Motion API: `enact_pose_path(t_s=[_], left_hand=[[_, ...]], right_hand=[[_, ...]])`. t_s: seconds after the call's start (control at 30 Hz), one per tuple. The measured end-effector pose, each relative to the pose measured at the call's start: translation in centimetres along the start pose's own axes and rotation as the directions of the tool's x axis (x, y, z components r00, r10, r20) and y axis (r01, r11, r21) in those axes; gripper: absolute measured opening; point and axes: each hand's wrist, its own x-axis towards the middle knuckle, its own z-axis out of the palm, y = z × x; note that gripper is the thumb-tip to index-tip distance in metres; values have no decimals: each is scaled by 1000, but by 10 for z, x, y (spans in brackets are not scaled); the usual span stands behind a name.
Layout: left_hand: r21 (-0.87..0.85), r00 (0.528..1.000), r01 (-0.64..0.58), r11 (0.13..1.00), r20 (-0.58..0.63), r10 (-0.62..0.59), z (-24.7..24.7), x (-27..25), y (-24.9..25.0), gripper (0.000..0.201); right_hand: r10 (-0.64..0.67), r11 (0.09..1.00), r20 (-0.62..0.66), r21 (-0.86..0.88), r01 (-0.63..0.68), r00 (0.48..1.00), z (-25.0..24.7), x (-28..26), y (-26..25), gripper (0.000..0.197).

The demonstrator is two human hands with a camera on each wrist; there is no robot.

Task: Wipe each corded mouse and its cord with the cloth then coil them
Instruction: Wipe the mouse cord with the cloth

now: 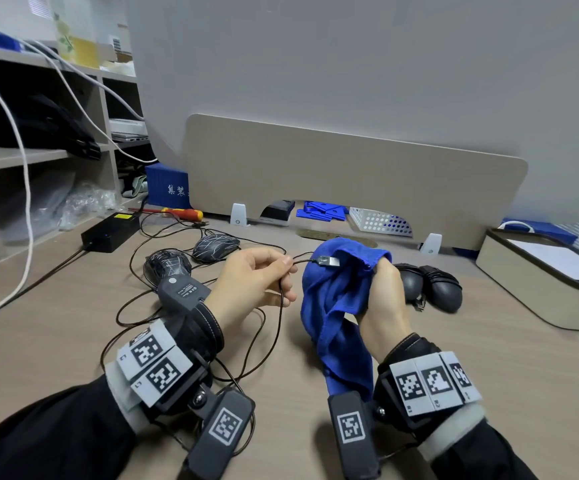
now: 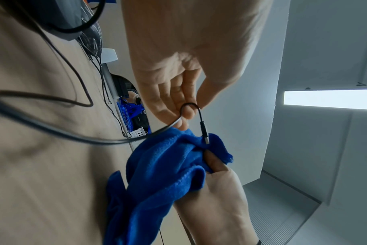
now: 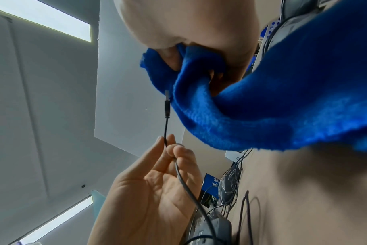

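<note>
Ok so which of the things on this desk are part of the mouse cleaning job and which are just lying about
Part of the job:
blue cloth, held in the right hand
cord, pinched by the left hand near its USB plug
two patterned mice, uncoiled
two coiled mice

Lying about:
screwdriver
power adapter
white perforated basket
beige box

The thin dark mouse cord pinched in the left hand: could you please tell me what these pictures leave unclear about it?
- Which mouse the thin dark cord belongs to: head view, its run passes behind the left hand and into tangled loops.
- Whether the silver USB plug touches the blue fleece cloth: it only overlaps the cloth in all views.
- Right hand fingers: head view, cloth covers them.
</note>
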Motion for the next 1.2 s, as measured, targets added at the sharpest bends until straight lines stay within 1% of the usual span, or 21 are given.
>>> enact_pose_path(t_s=[0.1,0.13,0.17,0.23,0.27,0.3,0.33,0.37,0.43,0.5,0.57,0.63,0.73,0.83,0.9,0.97,1.03,1.13,1.2], left_hand=[[48,998,-55,997,-31,56,-1,1,-2,20],[57,997,-66,996,-42,68,-2,2,-3,19],[61,996,-73,995,-48,76,-2,2,-3,19],[60,995,-83,995,-57,87,-2,2,-3,19],[59,994,-87,994,-60,90,-2,2,-3,18],[59,994,-89,994,-61,92,-2,2,-3,18],[57,994,-88,995,-62,91,-2,2,-3,17],[50,994,-87,995,-62,90,-2,2,-3,17],[50,993,-91,995,-65,94,-2,1,-3,18],[65,993,-96,993,-57,100,-2,1,-4,20],[77,995,-95,993,-35,98,-1,2,-6,20],[96,996,-87,992,-25,90,0,2,-9,19],[105,996,-79,991,-25,82,1,2,-10,19],[104,995,-70,992,-64,77,-2,4,-10,18],[96,994,-60,994,-81,68,-5,5,-10,19],[88,995,-50,995,-85,58,-6,5,-10,18],[88,995,-47,995,-78,54,-5,5,-10,18],[79,996,-45,996,-70,51,-3,4,-10,17],[84,996,-45,995,-70,51,-2,3,-10,17]], right_hand=[[-16,995,51,99,11,999,0,-2,-2,26],[-23,996,87,93,15,996,0,-2,-3,29],[-21,998,134,57,14,991,0,-2,-2,29],[2,996,232,-83,18,973,4,-4,0,21],[-3,982,265,-181,53,964,6,-5,1,17],[-36,953,290,-279,121,956,7,-6,2,16],[-81,914,321,-354,199,944,7,-8,3,19],[-112,879,362,-398,262,925,7,-9,4,21],[-110,830,434,-454,323,894,5,-11,4,24],[-132,800,442,-481,358,887,3,-11,5,21],[-146,795,427,-486,363,893,4,-10,5,16],[-139,805,393,-490,335,909,4,-9,7,23],[-101,851,285,-471,231,953,3,-6,10,27],[-50,912,208,-390,130,977,3,-6,7,19],[19,950,185,-311,41,983,2,-3,7,19],[91,973,216,-228,-40,972,3,-3,9,20],[97,964,271,-263,-23,958,3,-2,13,16],[38,905,377,-406,128,926,2,-4,16,10],[3,877,372,-447,176,928,0,-4,17,10]])
